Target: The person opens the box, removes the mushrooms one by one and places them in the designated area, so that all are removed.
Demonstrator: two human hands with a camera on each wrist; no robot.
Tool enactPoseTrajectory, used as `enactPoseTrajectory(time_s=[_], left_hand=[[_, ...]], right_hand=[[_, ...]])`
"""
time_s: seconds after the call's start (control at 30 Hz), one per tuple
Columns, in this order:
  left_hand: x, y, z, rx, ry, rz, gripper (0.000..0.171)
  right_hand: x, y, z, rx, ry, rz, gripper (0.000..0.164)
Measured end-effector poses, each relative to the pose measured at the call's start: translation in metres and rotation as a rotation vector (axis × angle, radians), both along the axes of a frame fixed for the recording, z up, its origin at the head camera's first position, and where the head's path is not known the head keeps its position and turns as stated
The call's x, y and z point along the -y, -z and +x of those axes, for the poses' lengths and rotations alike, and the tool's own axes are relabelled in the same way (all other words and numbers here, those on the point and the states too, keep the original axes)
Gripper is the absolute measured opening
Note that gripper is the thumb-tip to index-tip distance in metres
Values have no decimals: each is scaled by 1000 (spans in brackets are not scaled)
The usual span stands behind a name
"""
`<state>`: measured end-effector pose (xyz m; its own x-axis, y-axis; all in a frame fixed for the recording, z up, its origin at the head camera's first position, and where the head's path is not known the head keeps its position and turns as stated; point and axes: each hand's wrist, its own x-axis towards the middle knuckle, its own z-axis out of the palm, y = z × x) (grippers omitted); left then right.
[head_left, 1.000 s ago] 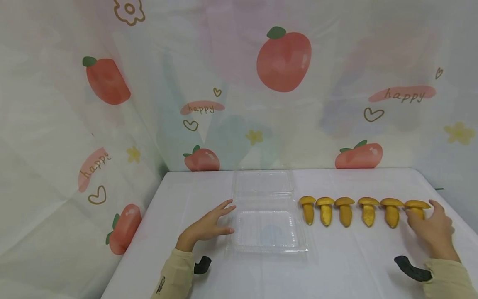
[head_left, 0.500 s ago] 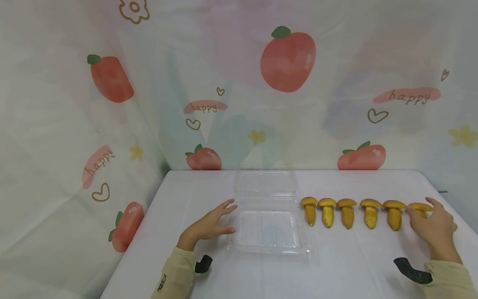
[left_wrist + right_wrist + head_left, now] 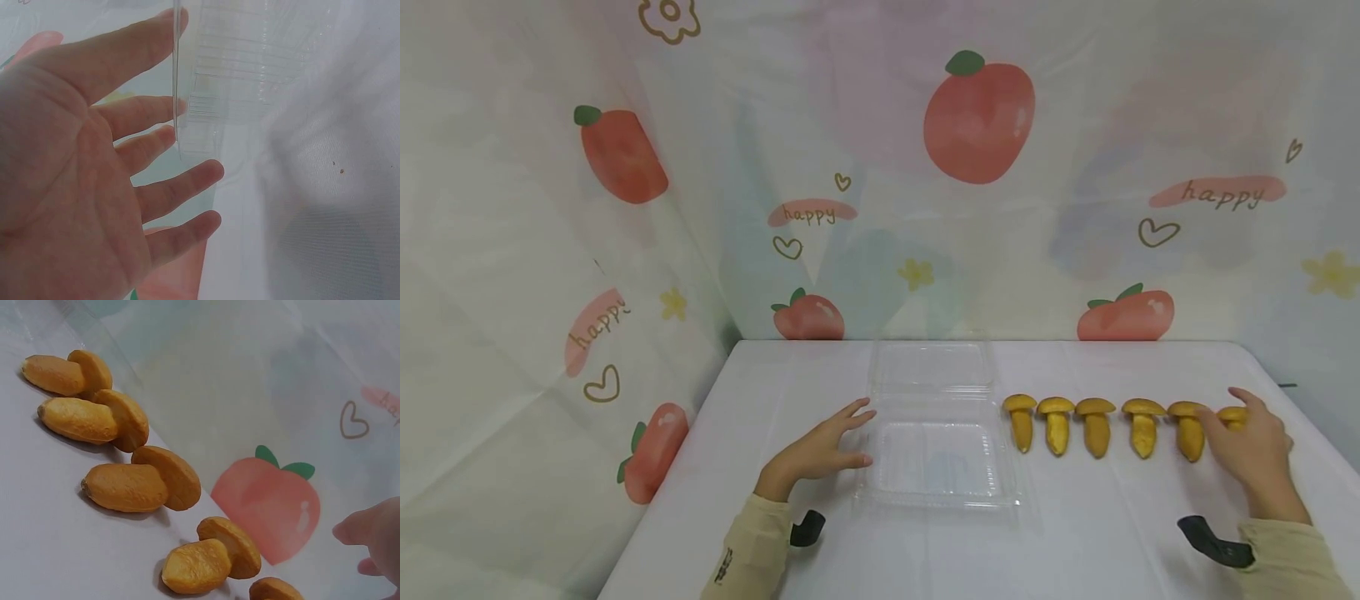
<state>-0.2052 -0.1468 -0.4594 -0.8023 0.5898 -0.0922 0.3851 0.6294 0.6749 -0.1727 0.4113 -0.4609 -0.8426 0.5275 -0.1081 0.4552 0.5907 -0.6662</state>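
Observation:
A clear plastic clamshell box (image 3: 936, 502) stands with its lid laid back in the middle of the table. At its left side is my left hand (image 3: 816, 450), fingers spread; in the left wrist view, the fingertips overlap the clear wall (image 3: 177, 81). Several yellow-brown mushrooms (image 3: 1097, 425) lie in a row right of the box, caps toward the back. My right hand (image 3: 1251, 437) is over the row's right end with thumb and index finger apart. Between them shows part of the last mushroom (image 3: 1231, 415), the rest hidden. The thumb overlaps the neighbouring mushroom (image 3: 1190, 437).
A white cloth covers the table (image 3: 1075, 542). Behind it and to the left hangs a pale curtain (image 3: 880, 125) printed with red fruit, hearts and lettering. A dark curved strap piece sticks out at each sleeve cuff (image 3: 1273, 546).
My right hand has shifted left, its thumb now reaching the neighbouring mushroom and more of the last one covered. The view tilted slightly. The left hand has stayed beside the box.

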Motion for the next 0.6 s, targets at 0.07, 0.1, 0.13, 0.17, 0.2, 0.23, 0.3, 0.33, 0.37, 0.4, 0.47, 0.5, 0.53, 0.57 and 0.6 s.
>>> enactPoseTrajectory(time_s=[0.07, 0.1, 0.13, 0.17, 0.2, 0.23, 0.3, 0.33, 0.37, 0.4, 0.47, 0.5, 0.53, 0.57, 0.6], left_hand=[[0, 0, 0, 4, 0, 4, 74], [0, 0, 0, 6, -1, 5, 74], [0, -1, 0, 9, -2, 6, 74], [0, -1, 0, 9, -3, 6, 74], [0, -1, 0, 10, -3, 5, 74], [0, 0, 0, 9, -3, 4, 74], [0, 0, 0, 8, -5, 0, 74], [0, 1, -1, 7, -5, -1, 74], [0, 1, -1, 6, -6, -1, 74], [0, 2, -1, 5, -6, -3, 75], [0, 3, -2, 5, -7, -4, 75], [0, 4, -2, 5, -5, -2, 75], [0, 4, -2, 4, -4, -2, 75], [0, 4, -3, 4, -4, -2, 75], [0, 5, -3, 4, -3, -2, 74]], right_hand=[[2, -1, 1, -9, -15, 4, 74], [3, -1, 1, -14, -24, 4, 74], [3, -2, 1, -22, -37, 5, 74], [4, -2, 1, -27, -48, 4, 74], [5, -2, 2, -29, -60, -2, 74], [6, -3, 2, -29, -66, -8, 74], [8, -4, 2, -22, -76, -22, 77], [9, -5, 3, -17, -80, -29, 77], [11, -6, 3, -11, -82, -38, 78], [12, -7, 3, -5, -80, -49, 79], [15, -8, 3, -6, -83, -55, 78], [16, -9, 2, -10, -87, -54, 77], [17, -10, 2, -14, -92, -54, 76], [19, -10, 1, -18, -96, -56, 76], [20, -10, 1, -23, -96, -56, 75]])
